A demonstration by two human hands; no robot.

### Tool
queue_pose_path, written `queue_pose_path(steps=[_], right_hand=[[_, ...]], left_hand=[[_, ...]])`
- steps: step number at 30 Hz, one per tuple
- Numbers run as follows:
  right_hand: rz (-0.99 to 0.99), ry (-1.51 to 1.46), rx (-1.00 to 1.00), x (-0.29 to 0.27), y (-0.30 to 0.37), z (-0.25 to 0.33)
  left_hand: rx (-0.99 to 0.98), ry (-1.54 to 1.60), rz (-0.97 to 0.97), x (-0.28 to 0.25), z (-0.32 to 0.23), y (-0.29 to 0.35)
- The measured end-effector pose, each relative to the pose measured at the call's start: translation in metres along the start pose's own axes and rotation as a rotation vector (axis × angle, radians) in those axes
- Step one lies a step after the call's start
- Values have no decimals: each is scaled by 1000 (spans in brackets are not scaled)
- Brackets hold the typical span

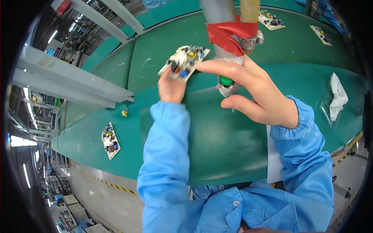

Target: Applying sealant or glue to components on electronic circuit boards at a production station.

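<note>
With the middle of the view as centre, a board with parts mounted on it is held at 12 o'clock, tilted above the worktop. By the left hand it is gripped at its near edge, the fingers closed on it. In the right hand, between 2 and 3 o'clock, thumb and forefinger are spread wide; the forefinger is stretched toward the board, but contact cannot be told. The other fingers are partly hidden by the taped tube at 1 o'clock, so whether its lower end is gripped cannot be told either.

The work seems to be in mid-course: the board is picked up and already populated, but is not yet set down. Whether anything on it is finished cannot be judged, its parts being blurred. A second board is left unheld between 8 and 9 o'clock; a third board and a fourth board are seen toward 1 and 2 o'clock, perhaps to be handled too.
</note>
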State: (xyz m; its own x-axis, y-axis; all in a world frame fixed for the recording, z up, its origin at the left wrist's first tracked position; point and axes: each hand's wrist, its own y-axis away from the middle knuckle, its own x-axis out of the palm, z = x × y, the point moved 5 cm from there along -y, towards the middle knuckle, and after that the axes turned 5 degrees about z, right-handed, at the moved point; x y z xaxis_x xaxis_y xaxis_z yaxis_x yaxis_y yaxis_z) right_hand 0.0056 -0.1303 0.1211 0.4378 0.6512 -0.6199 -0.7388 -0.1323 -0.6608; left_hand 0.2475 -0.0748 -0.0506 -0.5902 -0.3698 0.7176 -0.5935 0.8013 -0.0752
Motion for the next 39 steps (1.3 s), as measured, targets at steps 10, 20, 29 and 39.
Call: queue_pose_path(steps=[10, 20, 29, 39], right_hand=[[45, -114, 227, 3, -1, -12], [25, -143, 291, 5, 2, -23], [14, -168, 313, 12, -3, -21], [25, -161, 342, 21, -6, -24]], left_hand=[[265, -797, -360, 15, 16, -26], [431, -1502, -546, -53, -128, 155], [-233, -1936, -1307, -194, -243, 297], [390, -2220, -1164, -75, -225, 273]])
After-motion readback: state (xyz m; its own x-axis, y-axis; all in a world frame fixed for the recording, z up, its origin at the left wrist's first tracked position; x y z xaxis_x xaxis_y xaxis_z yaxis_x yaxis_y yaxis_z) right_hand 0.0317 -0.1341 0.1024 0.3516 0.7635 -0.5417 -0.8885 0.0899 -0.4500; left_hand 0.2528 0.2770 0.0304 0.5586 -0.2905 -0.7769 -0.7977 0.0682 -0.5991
